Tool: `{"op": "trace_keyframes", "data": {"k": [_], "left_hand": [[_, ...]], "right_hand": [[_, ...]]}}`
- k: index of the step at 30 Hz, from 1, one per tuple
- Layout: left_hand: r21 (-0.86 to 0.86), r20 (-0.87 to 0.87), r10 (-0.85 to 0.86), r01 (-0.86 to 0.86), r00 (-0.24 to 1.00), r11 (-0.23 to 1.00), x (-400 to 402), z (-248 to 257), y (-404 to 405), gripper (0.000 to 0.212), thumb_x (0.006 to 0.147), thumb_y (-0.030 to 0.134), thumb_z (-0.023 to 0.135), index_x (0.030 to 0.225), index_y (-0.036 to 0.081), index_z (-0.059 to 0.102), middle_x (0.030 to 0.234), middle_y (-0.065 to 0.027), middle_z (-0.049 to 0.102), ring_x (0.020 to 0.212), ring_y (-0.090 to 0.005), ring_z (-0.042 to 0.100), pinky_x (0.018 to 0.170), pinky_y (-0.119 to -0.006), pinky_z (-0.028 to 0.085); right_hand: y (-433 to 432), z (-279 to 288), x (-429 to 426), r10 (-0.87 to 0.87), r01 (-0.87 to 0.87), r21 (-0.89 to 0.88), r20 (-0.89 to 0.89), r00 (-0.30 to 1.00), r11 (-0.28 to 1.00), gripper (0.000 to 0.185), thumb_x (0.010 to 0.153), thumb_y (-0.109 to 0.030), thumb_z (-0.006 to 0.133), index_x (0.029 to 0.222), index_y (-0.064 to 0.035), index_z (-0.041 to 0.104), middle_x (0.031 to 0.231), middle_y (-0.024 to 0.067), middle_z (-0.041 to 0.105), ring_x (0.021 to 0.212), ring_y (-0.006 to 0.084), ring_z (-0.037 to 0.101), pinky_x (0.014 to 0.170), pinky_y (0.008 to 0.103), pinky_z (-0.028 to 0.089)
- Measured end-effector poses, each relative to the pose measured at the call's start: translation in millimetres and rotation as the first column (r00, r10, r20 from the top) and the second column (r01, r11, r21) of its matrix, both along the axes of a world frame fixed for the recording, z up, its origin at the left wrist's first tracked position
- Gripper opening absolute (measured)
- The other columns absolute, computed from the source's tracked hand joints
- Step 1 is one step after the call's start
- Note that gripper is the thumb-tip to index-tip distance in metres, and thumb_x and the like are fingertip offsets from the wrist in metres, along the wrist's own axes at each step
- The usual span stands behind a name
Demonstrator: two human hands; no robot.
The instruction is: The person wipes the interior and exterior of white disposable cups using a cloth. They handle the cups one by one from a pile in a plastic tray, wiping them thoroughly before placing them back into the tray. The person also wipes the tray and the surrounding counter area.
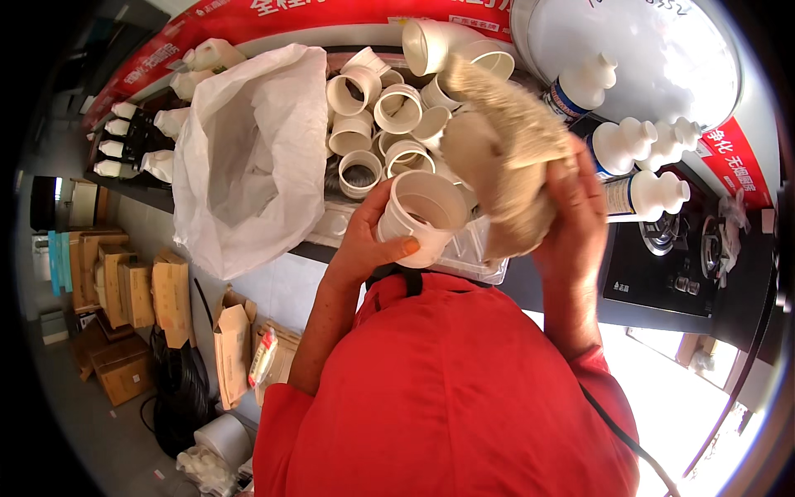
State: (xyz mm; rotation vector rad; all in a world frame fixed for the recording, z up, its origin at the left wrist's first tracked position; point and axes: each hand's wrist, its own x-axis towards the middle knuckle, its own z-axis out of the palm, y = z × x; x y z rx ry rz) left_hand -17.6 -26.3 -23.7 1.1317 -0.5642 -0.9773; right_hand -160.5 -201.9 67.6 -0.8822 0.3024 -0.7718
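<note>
My left hand [371, 239] grips a white plastic pipe coupling [422, 214] by its side, its round mouth facing up. From my right hand [574, 192] hangs a tan cloth [506, 149], blurred at its upper part and just right of the coupling. Beyond both hands, a pile of white plastic pipe fittings [397, 109] sits in a container. A larger white elbow fitting [425, 46] lies at the back of the pile. To the left, a white woven sack [248, 161] stands with its mouth open.
Several white bottles [621, 146] stand at the right, near a black gas hob [658, 267]. A big round white lid-like disc [627, 56] leans behind them. More white jugs [171, 124] are left of the sack. Cardboard boxes [124, 279] and coiled black hose [180, 391] lie on the floor.
</note>
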Motion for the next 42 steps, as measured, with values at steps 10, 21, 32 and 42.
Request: {"op": "trace_keyframes", "data": {"k": [10, 21, 32, 42], "left_hand": [[0.021, 0.066, 0.007, -0.008, 0.998, 1.0, -6.1, 20.0, 2.0, 0.088, 0.064, 0.022, 0.085, 0.138, 0.004, 0.042, 0.119, -0.0081, 0.058, 0.112, -0.0171, 0.056, 0.094, -0.033, 0.046], [0.142, -0.148, -0.18, 0.201, 0.973, 0.969, 10.9, 18.0, -9.8, 0.081, 0.079, 0.046, 0.073, 0.139, 0.003, 0.04, 0.127, -0.0106, 0.054, 0.116, -0.0201, 0.054, 0.097, -0.033, 0.044], [-0.177, 0.415, 0.334, -0.285, 0.846, 0.942, -14.2, 25.1, -21.5, 0.064, 0.085, 0.032, 0.068, 0.139, 0.01, 0.042, 0.122, -0.0068, 0.05, 0.107, -0.0171, 0.05, 0.093, -0.032, 0.042], [0.06, -0.267, 0.248, -0.241, 0.931, 0.969, -15.5, 21.3, -24.6, 0.051, 0.096, 0.036, 0.051, 0.134, 0.003, 0.047, 0.118, -0.01, 0.057, 0.106, -0.0182, 0.057, 0.093, -0.033, 0.045]], "right_hand": [[7.3, -21.2, -6.1, 0.108, -0.468, -0.751, -0.476, 0.873, 0.467, 0.027, 0.087, -0.018, 0.066, 0.108, -0.0019, 0.062, 0.1, 0.0147, 0.066, 0.098, 0.0279, 0.064, 0.079, 0.0351, 0.052], [-2.0, -38.4, -8.4, 0.317, -0.694, -0.663, -0.618, 0.72, 0.283, 0.036, 0.079, -0.016, 0.073, 0.111, -0.0016, 0.061, 0.103, 0.0129, 0.066, 0.089, 0.0295, 0.064, 0.081, 0.0375, 0.049], [35.3, -39.3, 6.8, 0.546, -0.551, 0.063, -0.266, 0.794, 0.832, 0.036, 0.093, -0.012, 0.064, 0.125, 0.0002, 0.053, 0.109, 0.0043, 0.064, 0.1, 0.0102, 0.059, 0.086, 0.0274, 0.049], [26.0, -66.2, 18.9, 0.114, -0.325, -0.923, -0.308, 0.945, 0.206, 0.037, 0.077, -0.014, 0.071, 0.11, -0.0025, 0.058, 0.096, 0.0172, 0.063, 0.09, 0.0372, 0.061, 0.081, 0.0408, 0.051]]}}
